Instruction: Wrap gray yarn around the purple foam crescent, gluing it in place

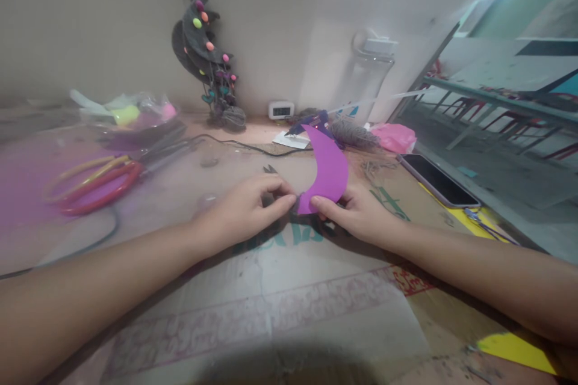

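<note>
- the right hand (361, 213) is closed on a purple crescent (332, 171), its thumb pressed flat on the front face near the lower end and its fingers behind.
- the left hand (259, 207) has thumb and fingertips drawn close together at that lower end; i cannot tell whether they pinch its edge.
- the crescent stands tilted above the work surface (280, 343), between the 2 hands, its upper tip pointing away.
- beyond it are a blue glue gun (311, 123), a gray yarn ball (354, 133) and a small white clock (281, 110).
- a phone (440, 180) lies to the right, red-handled scissors (129, 186) to the left.
</note>
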The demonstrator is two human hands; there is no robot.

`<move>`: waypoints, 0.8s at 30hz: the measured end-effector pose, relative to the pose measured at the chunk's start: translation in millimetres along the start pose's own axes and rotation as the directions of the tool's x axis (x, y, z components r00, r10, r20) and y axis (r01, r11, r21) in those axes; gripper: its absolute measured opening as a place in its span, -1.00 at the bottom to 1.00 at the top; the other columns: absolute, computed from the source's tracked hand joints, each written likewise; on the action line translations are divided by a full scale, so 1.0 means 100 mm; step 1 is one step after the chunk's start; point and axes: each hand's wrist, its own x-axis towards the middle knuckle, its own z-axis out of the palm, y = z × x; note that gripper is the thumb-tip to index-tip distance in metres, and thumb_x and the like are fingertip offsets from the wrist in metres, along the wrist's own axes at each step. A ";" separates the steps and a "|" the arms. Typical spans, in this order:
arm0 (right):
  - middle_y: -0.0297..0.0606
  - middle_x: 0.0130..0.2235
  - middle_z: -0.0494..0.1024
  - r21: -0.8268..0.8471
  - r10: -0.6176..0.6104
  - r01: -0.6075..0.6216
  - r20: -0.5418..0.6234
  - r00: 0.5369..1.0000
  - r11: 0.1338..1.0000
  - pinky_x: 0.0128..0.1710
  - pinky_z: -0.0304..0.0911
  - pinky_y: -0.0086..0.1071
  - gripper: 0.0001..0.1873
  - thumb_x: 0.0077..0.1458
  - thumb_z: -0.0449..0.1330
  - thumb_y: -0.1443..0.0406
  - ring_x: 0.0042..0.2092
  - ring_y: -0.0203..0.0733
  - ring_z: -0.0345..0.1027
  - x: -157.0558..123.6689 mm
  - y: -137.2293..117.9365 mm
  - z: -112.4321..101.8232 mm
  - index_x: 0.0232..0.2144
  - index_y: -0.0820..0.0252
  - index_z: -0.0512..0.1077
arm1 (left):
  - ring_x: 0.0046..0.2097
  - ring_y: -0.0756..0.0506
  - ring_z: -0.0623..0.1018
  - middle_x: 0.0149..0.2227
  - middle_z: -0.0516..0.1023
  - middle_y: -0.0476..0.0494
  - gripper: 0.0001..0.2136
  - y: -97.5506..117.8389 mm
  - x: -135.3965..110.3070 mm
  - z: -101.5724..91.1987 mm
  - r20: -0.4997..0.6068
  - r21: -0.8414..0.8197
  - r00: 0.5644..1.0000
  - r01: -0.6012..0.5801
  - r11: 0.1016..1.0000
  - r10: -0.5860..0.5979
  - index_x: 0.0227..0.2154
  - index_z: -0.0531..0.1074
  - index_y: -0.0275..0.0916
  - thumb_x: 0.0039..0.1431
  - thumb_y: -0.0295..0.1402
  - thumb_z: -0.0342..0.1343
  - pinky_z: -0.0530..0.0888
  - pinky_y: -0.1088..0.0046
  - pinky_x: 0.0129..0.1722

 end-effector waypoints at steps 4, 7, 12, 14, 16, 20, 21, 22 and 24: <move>-0.34 -0.61 0.41 0.006 0.004 -0.004 -0.007 1.000 1.000 -0.56 0.09 -0.48 -0.59 0.15 0.08 0.10 -0.57 -0.37 0.21 0.01 0.00 0.00 -0.60 0.25 0.39 | -0.25 -0.07 0.48 -0.35 0.53 -0.05 -0.73 0.02 0.00 -0.01 0.010 -0.001 1.000 -0.006 1.000 0.006 -0.41 0.45 -0.22 0.29 -0.24 -0.07 0.35 0.42 -0.24; -0.37 -0.62 0.37 0.045 0.011 -0.010 -0.027 1.000 0.999 -0.56 0.10 -0.48 -0.60 0.14 0.09 0.10 -0.58 -0.37 0.20 0.01 0.00 0.00 -0.60 0.24 0.36 | -0.25 -0.08 0.48 -0.35 0.52 -0.06 -0.68 0.04 0.00 -0.02 -0.005 -0.037 0.999 0.036 0.999 -0.037 -0.43 0.43 -0.23 0.31 -0.19 -0.11 0.36 0.40 -0.24; -0.38 -0.61 0.35 0.105 0.016 -0.011 -0.052 0.999 0.994 -0.57 0.11 -0.48 -0.63 0.16 0.08 0.12 -0.57 -0.37 0.20 0.00 -0.03 0.00 -0.58 0.22 0.32 | -0.28 -0.09 0.52 -0.35 0.55 -0.05 -0.73 0.00 0.00 0.00 0.003 -0.202 0.982 0.185 0.962 -0.189 -0.32 0.45 -0.22 0.24 -0.12 0.01 0.40 0.40 -0.26; -0.36 -0.55 0.40 0.068 -0.031 0.034 -0.035 0.999 0.997 -0.52 0.17 -0.46 -0.69 0.13 0.13 0.13 -0.52 -0.34 0.25 0.00 -0.01 -0.01 -0.52 0.22 0.36 | -0.30 -0.08 0.53 -0.36 0.55 -0.05 -0.73 -0.03 0.02 -0.01 -0.002 -0.326 0.979 0.190 0.926 -0.202 -0.33 0.44 -0.23 0.23 -0.12 0.04 0.42 0.41 -0.26; -0.32 -0.47 0.44 0.002 -0.117 0.117 -0.020 0.993 0.993 -0.44 0.22 -0.42 -0.77 0.07 0.21 0.15 -0.44 -0.29 0.29 0.03 0.04 -0.05 -0.42 0.22 0.38 | -0.34 -0.04 0.52 -0.38 0.54 -0.03 -0.75 -0.06 0.04 -0.03 -0.045 -0.410 0.973 0.190 0.892 -0.228 -0.35 0.43 -0.24 0.23 -0.14 0.05 0.42 0.45 -0.29; -0.30 -0.36 0.44 -0.073 -0.194 0.181 -0.239 0.951 0.981 -0.37 0.24 -0.39 -0.83 0.05 0.21 0.26 -0.35 -0.25 0.29 0.17 0.18 -0.24 -0.30 0.18 0.34 | -0.46 0.04 0.43 -0.51 0.47 0.04 -0.75 -0.07 0.05 -0.06 -0.042 -0.416 0.964 0.222 0.882 -0.263 -0.42 0.45 -0.25 0.20 -0.15 0.09 0.34 0.53 -0.44; -0.30 -0.36 0.43 -0.051 -0.161 0.152 -0.312 0.936 0.987 -0.38 0.24 -0.39 -0.84 0.05 0.21 0.26 -0.35 -0.25 0.29 0.21 0.20 -0.30 -0.30 0.17 0.33 | -0.47 0.04 0.43 -0.51 0.47 0.04 -0.75 -0.06 0.04 -0.05 0.004 -0.427 0.967 0.232 0.874 -0.255 -0.41 0.47 -0.25 0.18 -0.14 0.12 0.34 0.54 -0.45; -0.31 -0.37 0.42 -0.021 -0.111 0.110 -0.349 0.930 0.994 -0.38 0.24 -0.39 -0.84 0.06 0.21 0.26 -0.36 -0.25 0.29 0.25 0.22 -0.35 -0.32 0.17 0.32 | -0.46 0.04 0.44 -0.49 0.49 0.03 -0.76 -0.06 0.03 -0.04 0.068 -0.447 0.968 0.247 0.860 -0.242 -0.39 0.48 -0.24 0.15 -0.14 0.15 0.34 0.53 -0.45; -0.32 -0.40 0.42 0.014 -0.008 0.013 -0.318 0.948 1.000 -0.40 0.24 -0.39 -0.84 0.08 0.19 0.22 -0.39 -0.26 0.29 0.30 0.24 -0.42 -0.34 0.18 0.34 | -0.41 0.01 0.49 -0.42 0.56 -0.02 -0.78 -0.04 0.01 -0.02 0.201 -0.479 0.960 0.269 0.835 -0.194 -0.37 0.50 -0.25 0.09 -0.18 0.22 0.39 0.51 -0.40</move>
